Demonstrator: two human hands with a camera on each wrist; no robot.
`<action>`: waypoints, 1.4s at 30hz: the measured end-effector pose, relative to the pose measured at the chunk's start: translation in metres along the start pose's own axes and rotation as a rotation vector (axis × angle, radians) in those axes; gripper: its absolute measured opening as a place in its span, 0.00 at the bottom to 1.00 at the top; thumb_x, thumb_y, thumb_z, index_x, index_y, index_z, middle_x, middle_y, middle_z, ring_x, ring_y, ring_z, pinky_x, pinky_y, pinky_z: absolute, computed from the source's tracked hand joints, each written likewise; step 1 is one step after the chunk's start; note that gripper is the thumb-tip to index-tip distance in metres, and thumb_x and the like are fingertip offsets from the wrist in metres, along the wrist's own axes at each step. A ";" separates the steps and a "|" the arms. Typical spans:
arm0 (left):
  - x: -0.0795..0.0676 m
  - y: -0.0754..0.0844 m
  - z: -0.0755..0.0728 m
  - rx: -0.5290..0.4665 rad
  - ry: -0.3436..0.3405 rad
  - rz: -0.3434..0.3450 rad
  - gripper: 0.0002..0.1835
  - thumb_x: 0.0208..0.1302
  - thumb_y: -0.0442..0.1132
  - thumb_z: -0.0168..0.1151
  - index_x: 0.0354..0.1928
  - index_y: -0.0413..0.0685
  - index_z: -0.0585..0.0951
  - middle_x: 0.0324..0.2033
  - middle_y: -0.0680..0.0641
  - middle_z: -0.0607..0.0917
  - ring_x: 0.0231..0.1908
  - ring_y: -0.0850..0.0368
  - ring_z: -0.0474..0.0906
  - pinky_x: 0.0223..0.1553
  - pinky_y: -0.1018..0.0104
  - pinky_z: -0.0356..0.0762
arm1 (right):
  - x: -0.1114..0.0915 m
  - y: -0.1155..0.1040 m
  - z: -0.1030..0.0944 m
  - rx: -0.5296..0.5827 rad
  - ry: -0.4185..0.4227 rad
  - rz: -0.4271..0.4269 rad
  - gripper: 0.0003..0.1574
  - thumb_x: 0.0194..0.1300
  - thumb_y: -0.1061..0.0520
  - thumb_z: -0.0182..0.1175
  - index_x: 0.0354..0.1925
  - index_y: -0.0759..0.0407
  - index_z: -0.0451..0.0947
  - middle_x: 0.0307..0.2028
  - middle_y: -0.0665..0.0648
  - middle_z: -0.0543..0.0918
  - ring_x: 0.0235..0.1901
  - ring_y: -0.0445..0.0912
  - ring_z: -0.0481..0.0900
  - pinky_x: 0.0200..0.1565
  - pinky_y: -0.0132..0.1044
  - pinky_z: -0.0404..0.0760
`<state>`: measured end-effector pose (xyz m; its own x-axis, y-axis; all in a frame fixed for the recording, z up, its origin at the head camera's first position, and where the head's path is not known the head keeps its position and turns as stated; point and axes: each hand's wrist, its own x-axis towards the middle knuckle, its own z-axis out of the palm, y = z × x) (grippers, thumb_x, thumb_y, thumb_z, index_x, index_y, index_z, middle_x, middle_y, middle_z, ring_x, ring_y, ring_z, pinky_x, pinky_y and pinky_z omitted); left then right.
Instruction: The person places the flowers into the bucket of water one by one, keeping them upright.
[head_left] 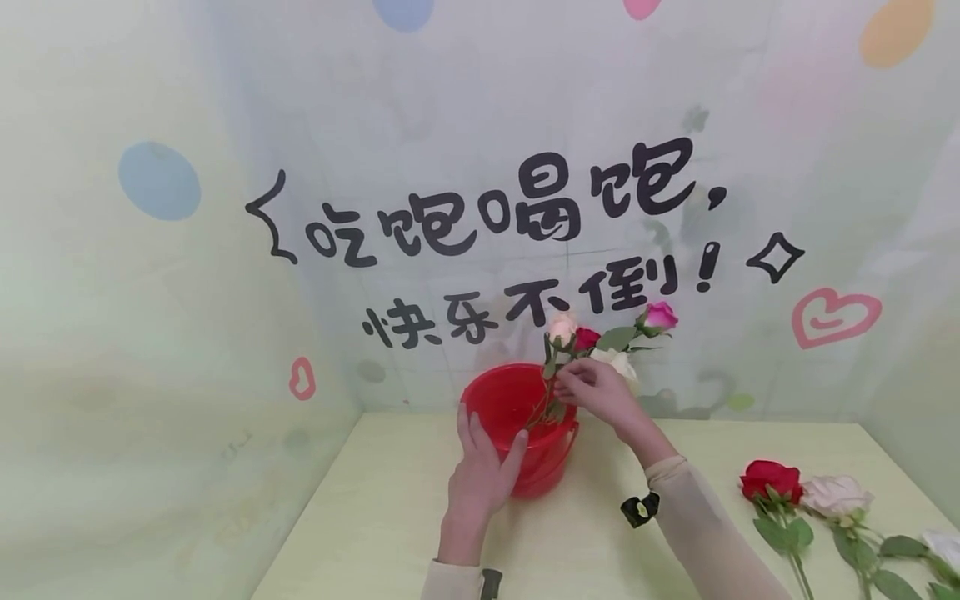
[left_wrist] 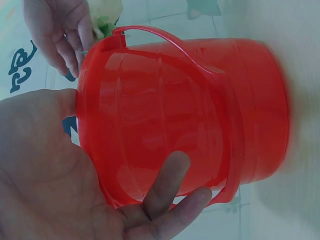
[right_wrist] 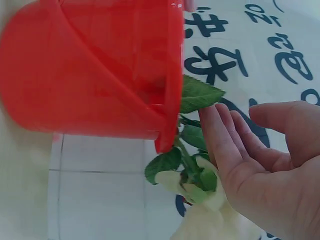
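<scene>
A red bucket stands upright on the table, its handle lowered against its side. Against the bucket's near left side lies my left hand, fingers spread and fairly straight, thumb at the rim. My right hand is over the bucket's right rim, among the flowers. Its fingers are extended beside a green leaf, thumb apart, in the right wrist view. A pale pink rose, a red rose, a white rose and a magenta rose lean out of the bucket; some stems are hidden.
On the table's right side lie a red rose, a pale pink rose and a white rose with leafy stems. A printed wall sheet with dark lettering rises behind the table and at its sides.
</scene>
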<state>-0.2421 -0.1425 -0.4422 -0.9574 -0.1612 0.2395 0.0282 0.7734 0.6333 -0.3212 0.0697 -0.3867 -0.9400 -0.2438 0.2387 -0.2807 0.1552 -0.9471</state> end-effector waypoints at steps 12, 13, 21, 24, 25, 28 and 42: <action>0.007 0.001 0.000 0.015 0.011 0.011 0.58 0.67 0.60 0.66 0.83 0.36 0.46 0.78 0.35 0.57 0.22 0.56 0.77 0.32 0.55 0.88 | -0.038 -0.020 -0.023 0.062 -0.083 -0.054 0.24 0.80 0.56 0.59 0.60 0.77 0.76 0.49 0.72 0.86 0.49 0.62 0.88 0.52 0.44 0.88; 0.007 0.001 0.000 0.015 0.008 0.008 0.58 0.68 0.61 0.66 0.83 0.37 0.45 0.77 0.35 0.58 0.22 0.56 0.77 0.32 0.55 0.87 | -0.042 -0.019 -0.025 0.055 -0.095 -0.047 0.24 0.80 0.56 0.59 0.60 0.77 0.77 0.49 0.72 0.86 0.48 0.61 0.89 0.52 0.44 0.88; 0.006 -0.001 0.003 0.015 0.000 -0.010 0.58 0.68 0.62 0.64 0.83 0.38 0.45 0.79 0.37 0.54 0.22 0.56 0.76 0.30 0.56 0.86 | -0.070 0.000 -0.049 0.031 -0.090 0.051 0.20 0.81 0.55 0.58 0.56 0.73 0.78 0.43 0.61 0.86 0.44 0.51 0.89 0.49 0.45 0.89; 0.004 -0.002 0.003 0.011 -0.005 -0.017 0.58 0.68 0.62 0.65 0.83 0.38 0.46 0.79 0.37 0.54 0.22 0.56 0.77 0.31 0.55 0.87 | -0.082 0.009 -0.060 0.006 -0.080 0.108 0.22 0.81 0.54 0.57 0.57 0.74 0.76 0.44 0.60 0.86 0.44 0.52 0.89 0.49 0.45 0.89; 0.004 -0.002 0.003 0.005 -0.005 -0.013 0.58 0.68 0.62 0.65 0.83 0.37 0.46 0.79 0.36 0.54 0.22 0.55 0.77 0.31 0.54 0.87 | -0.087 0.013 -0.064 -0.004 -0.074 0.125 0.23 0.82 0.54 0.57 0.58 0.75 0.76 0.44 0.60 0.86 0.44 0.52 0.89 0.48 0.45 0.89; 0.003 -0.002 0.003 0.019 -0.011 -0.016 0.57 0.68 0.62 0.64 0.83 0.37 0.46 0.79 0.37 0.54 0.23 0.55 0.78 0.32 0.54 0.88 | -0.101 0.023 -0.075 -0.026 -0.034 0.190 0.24 0.81 0.53 0.58 0.58 0.74 0.76 0.42 0.59 0.86 0.42 0.52 0.89 0.46 0.45 0.90; 0.006 0.001 -0.002 0.044 -0.001 -0.004 0.56 0.69 0.61 0.63 0.83 0.36 0.47 0.79 0.36 0.52 0.22 0.55 0.77 0.31 0.55 0.87 | -0.163 0.066 -0.128 -0.211 0.173 0.386 0.25 0.78 0.49 0.63 0.51 0.74 0.77 0.35 0.56 0.85 0.33 0.49 0.89 0.38 0.40 0.90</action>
<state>-0.2470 -0.1437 -0.4384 -0.9578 -0.1634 0.2364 0.0120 0.7991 0.6011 -0.2111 0.2427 -0.4607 -0.9969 0.0299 -0.0730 0.0789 0.3988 -0.9136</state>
